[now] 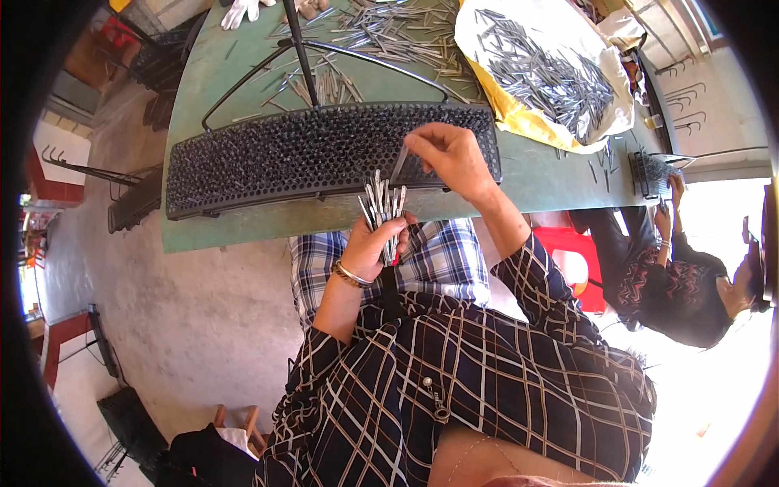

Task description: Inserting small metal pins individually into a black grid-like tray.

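My left hand (378,246) is closed around a bundle of slim silvery metal pieces (381,203), their ends fanned upward, just off the table's near edge. Between thumb and fingers, my right hand (451,160) pinches one slim metal strip (398,165), tilted above the bundle. Behind both hands lies a long black rack (268,158) covered in rows of small round holes. The right hand overlaps the rack's right part. Dark tips seem to fill many holes, but they are too small to make out. The exact kind of the metal pieces cannot be told.
The rack's black rod frame (302,57) rises over the green table (191,237). Loose metal pieces (381,36) lie behind it, near a white glove (241,11). At right are a yellow-edged white sack (560,69) of pieces, a red stool (572,258) and another person (673,284) working.
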A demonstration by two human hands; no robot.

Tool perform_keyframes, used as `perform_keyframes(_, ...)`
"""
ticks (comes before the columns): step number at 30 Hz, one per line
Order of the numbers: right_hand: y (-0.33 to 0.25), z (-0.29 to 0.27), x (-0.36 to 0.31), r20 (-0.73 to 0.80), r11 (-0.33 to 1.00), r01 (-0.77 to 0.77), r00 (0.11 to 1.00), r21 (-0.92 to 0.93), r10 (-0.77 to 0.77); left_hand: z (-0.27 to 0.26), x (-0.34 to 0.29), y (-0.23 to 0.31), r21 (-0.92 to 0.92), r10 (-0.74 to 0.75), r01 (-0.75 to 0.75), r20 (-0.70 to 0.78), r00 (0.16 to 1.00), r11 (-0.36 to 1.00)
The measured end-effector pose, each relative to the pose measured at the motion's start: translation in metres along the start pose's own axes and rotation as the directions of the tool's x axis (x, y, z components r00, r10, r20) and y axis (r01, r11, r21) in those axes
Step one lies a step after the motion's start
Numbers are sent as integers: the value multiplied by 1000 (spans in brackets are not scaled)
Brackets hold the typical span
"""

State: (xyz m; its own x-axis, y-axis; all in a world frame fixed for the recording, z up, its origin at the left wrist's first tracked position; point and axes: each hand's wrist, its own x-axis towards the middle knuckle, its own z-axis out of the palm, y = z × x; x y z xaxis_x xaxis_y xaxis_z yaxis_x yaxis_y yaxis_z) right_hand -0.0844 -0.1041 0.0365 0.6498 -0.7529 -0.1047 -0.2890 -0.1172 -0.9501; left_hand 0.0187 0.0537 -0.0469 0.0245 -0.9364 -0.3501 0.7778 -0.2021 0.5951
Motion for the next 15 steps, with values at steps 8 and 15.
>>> perform_keyframes(8, 7, 2, 19, -102, 951, 222, 963, -215, -248, 4, -1, -1, 44, -15, 14, 20, 1000, 999)
perform_keyframes(15, 15, 1, 19, -89, 882, 351, 914, -314, -396, -2, 2, -6, 9, -28, 27, 67, 997, 1000)
